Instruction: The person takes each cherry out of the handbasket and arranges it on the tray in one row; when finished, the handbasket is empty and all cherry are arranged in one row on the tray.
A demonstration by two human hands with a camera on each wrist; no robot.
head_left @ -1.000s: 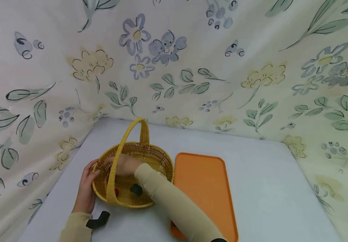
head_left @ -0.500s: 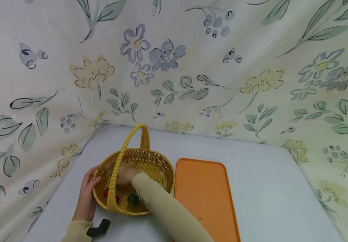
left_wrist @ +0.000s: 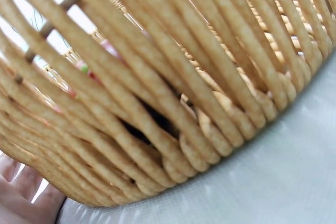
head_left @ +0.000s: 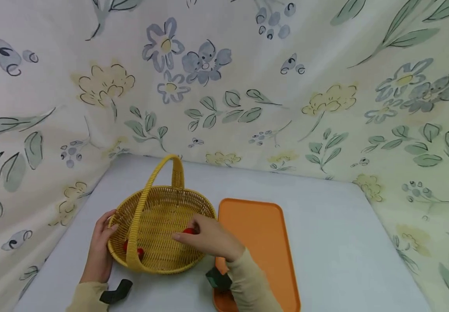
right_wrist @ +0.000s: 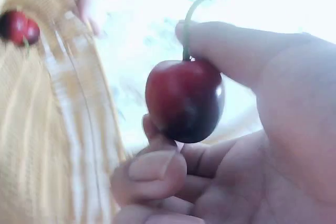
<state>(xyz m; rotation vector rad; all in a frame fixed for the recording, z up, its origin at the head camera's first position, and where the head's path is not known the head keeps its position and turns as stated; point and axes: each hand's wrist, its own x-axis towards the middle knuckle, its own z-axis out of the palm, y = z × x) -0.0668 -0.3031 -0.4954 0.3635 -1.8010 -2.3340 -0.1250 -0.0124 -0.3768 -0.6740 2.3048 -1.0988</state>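
Observation:
My right hand [head_left: 216,240] is raised above the right side of the yellow wicker basket [head_left: 200,195]. Between thumb and fingers it pinches a dark red cherry [right_wrist: 184,100], whose thin green stem points up past the thumb in the right wrist view. On the basket's left side, my left hand [head_left: 100,245] grips the rim, thumb over the inner edge. More red cherries [head_left: 140,252] lie in the basket near the handle's foot, partly hidden by it. The left wrist view shows mostly the basket's woven wall [left_wrist: 173,77].
An orange tray [head_left: 253,225] lies right of the basket, its lower left part covered by my right forearm. Dark wrist devices sit at my left wrist [head_left: 116,291] and right wrist [head_left: 219,279]. The basket's tall handle [head_left: 142,208] arches over it. Flowered cloth hangs behind the white table.
My right hand has come out from the basket's left side, moving right and toward me, with a cherry now visible in its fingers. The left hand stays on the rim.

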